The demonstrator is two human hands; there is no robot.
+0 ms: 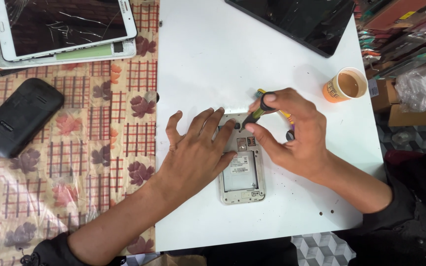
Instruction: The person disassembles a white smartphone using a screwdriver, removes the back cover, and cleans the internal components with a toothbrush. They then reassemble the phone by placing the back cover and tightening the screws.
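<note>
An opened white phone (241, 178) lies back-up on the white board (208, 64), its back cover off and its battery bay showing. My left hand (198, 150) rests flat on the phone's left side, fingers spread over its upper edge. My right hand (294, 133) pinches a small screwdriver (255, 114) with a black and yellow handle. The tip points down at the phone's top, near the camera hole.
A paper cup of brown drink (346, 84) stands at the board's right. A dark tablet (301, 19) lies at the top. On the flowered cloth (99, 148) are a cracked white tablet (62, 24) and a black phone (18, 116). Tiny screws (325, 213) dot the board.
</note>
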